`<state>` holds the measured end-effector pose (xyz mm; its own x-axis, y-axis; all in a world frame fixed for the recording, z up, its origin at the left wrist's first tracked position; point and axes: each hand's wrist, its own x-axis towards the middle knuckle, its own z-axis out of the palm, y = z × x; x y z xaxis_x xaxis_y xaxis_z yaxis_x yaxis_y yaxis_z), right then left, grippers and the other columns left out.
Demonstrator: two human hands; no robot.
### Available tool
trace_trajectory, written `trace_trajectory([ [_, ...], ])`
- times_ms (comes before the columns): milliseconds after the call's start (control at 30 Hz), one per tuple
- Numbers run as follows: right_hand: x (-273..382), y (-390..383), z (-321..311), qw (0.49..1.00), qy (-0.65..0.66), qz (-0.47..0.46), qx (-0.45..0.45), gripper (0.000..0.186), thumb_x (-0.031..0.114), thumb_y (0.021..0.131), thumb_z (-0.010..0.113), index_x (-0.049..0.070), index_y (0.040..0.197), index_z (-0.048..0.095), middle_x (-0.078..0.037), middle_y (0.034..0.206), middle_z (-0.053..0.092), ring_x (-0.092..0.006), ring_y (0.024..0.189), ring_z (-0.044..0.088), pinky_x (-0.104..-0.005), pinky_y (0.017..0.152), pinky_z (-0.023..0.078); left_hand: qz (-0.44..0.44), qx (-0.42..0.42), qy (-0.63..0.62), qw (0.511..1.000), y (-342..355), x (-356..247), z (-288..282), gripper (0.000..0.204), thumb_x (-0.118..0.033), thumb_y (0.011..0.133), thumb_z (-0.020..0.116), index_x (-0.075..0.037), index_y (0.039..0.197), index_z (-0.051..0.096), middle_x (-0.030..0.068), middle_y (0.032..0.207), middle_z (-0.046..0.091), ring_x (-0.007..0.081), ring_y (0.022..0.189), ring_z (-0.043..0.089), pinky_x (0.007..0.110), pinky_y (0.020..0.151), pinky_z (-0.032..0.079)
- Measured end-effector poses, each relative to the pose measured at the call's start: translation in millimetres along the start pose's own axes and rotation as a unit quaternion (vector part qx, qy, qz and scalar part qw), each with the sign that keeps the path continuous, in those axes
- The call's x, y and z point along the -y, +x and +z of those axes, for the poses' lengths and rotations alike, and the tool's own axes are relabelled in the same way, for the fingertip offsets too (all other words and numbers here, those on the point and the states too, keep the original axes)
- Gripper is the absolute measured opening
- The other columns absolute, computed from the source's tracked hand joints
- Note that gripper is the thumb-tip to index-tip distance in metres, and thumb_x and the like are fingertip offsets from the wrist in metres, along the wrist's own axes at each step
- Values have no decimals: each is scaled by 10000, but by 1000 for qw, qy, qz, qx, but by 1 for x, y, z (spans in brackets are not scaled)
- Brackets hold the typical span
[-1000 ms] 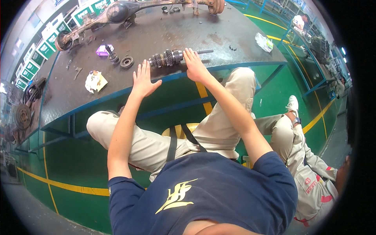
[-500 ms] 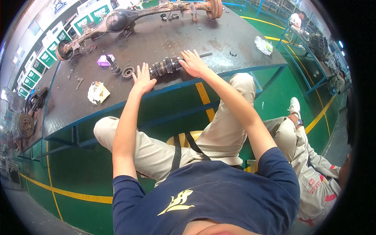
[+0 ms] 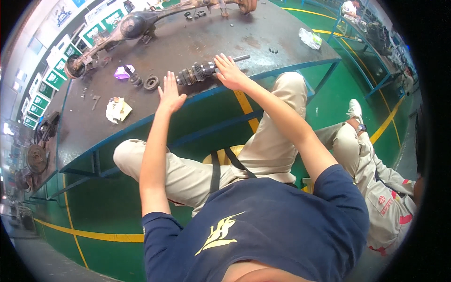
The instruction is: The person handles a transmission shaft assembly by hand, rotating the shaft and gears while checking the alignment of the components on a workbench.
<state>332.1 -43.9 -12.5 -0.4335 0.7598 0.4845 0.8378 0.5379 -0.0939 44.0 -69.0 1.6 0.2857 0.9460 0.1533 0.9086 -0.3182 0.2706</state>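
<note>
A dark metal gear shaft [image 3: 196,74] lies along the near part of the workbench, with several toothed gears on it and a thin rod end sticking out to the right. Beside its left end is my left hand [image 3: 171,96], fingers stretched out and nothing gripped. My right hand [image 3: 230,74] rests flat by the right end of the gears, its fingers straight over or against the shaft; exact contact is hard to tell. To the left of my left hand lie a loose gear ring [image 3: 151,82] and a small geared shaft [image 3: 136,80].
A rusty axle [image 3: 136,24] stretches along the bench's far side. On the dark workbench [image 3: 155,56] sit a purple box [image 3: 123,72], a crumpled yellow-white paper [image 3: 117,110] and a white-green plastic wrapper [image 3: 310,38]. Another person's beige-trousered leg [image 3: 345,143] is at my right.
The whole view has shifted slightly. Both hands stay open at the two ends of the gear shaft, which appears not to have moved on the bench.
</note>
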Motion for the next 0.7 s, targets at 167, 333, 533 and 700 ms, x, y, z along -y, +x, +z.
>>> trace_trajectory([
  [167,7,-15,-7,999,33,6,-11,594,273,953,455,-80,1416,338,-249,1513,286,-384,1437,205,-502,1177,139,11,-3,9,1000,-12,-7,0,999,-334,783,608,-37,1530,15,127,1615,-15,277,1493,-5,555,1177,23],
  [333,21,-35,-22,998,51,38,21,578,287,953,467,-84,1388,381,-252,1476,357,-377,1413,275,-499,1176,149,-10,18,-26,999,-37,-17,-10,1006,-337,784,594,-18,1525,-7,149,1610,37,282,1492,-14,532,1180,-3],
  [533,16,-1,-28,995,72,33,-68,592,199,874,488,-92,1379,386,-253,1458,379,-364,1402,299,-505,1172,171,-27,-5,4,1000,1,-18,-33,1037,-336,754,614,-21,1528,1,113,1617,40,273,1493,22,559,1172,31],
  [700,12,14,-5,999,3,43,22,648,229,831,514,-90,1381,388,-250,1463,374,-356,1413,281,-512,1176,146,-46,65,37,996,19,-1,-24,987,-370,757,610,-18,1527,103,104,1616,73,274,1493,19,556,1176,35],
])
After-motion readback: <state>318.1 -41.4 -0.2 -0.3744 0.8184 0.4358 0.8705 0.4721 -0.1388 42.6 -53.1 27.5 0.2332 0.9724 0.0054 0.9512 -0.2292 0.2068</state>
